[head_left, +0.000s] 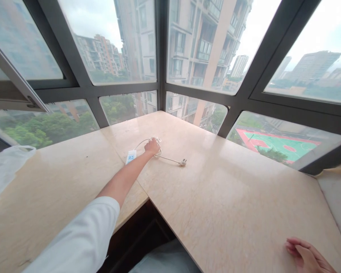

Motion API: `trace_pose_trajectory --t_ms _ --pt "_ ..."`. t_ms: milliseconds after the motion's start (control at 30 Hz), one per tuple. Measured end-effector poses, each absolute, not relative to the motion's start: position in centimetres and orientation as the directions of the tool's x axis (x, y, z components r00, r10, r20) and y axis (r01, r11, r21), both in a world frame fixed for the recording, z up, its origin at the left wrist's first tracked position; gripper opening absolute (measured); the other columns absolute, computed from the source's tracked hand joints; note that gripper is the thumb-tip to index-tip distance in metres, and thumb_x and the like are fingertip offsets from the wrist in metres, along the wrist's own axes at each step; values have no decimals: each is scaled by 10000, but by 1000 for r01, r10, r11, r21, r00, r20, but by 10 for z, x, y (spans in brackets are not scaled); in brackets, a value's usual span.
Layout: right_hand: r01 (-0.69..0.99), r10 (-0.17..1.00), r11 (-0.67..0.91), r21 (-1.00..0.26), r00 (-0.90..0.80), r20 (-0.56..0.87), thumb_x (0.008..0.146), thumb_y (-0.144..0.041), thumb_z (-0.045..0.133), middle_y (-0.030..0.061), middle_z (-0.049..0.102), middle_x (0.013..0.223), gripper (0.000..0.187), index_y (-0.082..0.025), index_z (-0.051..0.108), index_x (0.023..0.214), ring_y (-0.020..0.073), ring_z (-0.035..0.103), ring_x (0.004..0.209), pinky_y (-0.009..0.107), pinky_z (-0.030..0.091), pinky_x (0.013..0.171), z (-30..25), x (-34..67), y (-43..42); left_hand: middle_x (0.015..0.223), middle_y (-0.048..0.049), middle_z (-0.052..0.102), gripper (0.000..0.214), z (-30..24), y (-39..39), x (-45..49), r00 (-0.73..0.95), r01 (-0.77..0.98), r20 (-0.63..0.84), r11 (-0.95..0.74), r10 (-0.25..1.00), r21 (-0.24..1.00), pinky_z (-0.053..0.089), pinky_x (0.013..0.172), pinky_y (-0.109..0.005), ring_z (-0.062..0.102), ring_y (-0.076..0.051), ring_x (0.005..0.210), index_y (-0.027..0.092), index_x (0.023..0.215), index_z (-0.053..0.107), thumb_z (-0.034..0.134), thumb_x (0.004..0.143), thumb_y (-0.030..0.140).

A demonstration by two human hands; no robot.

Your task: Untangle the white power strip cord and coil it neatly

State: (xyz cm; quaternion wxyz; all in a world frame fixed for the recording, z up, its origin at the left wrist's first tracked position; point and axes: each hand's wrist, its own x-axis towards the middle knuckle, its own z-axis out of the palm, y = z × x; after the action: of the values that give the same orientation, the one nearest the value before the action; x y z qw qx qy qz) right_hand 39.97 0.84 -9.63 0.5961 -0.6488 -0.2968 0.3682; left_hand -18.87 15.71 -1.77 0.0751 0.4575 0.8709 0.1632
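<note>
My left hand (pixel 152 146) reaches far forward over a beige marble sill (pixel 221 197) and is closed on the coiled white cable (pixel 158 151) of a power strip. The white power strip (pixel 131 156) lies just left of that hand. The cable runs right to its plug (pixel 182 162), which rests on the marble. My right hand (pixel 305 254) lies flat near the front right edge of the sill, fingers stretched out, holding nothing.
Large bay windows (pixel 187 49) with dark frames enclose the sill on the far sides. A window sash (pixel 14 87) stands open at the left. A translucent plastic bag (pixel 4 170) lies at the left edge. A dark gap (pixel 136 235) opens below the sill's front corner.
</note>
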Motion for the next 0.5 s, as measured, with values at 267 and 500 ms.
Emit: trace_pose_trajectory --t_ms 267,500 --pt "-105 816 -123 -987 555 -160 432 -313 738 28 635 737 294 -167 653 672 152 572 675 273 502 554 -89 396 9 1191 -183 641 263 -16 156 -202 -573 731 -41 533 818 427 454 918 -399 584 -322 1162 174 1091 583 577 841 254" --pt "-42 854 -34 -999 518 -51 476 -333 740 46 654 732 278 -151 661 671 159 583 642 282 498 540 -100 401 12 791 -83 713 162 -1 138 -154 -442 607 -98 378 892 699 526 621 -282 694 -212 662 157 960 620 550 835 232"
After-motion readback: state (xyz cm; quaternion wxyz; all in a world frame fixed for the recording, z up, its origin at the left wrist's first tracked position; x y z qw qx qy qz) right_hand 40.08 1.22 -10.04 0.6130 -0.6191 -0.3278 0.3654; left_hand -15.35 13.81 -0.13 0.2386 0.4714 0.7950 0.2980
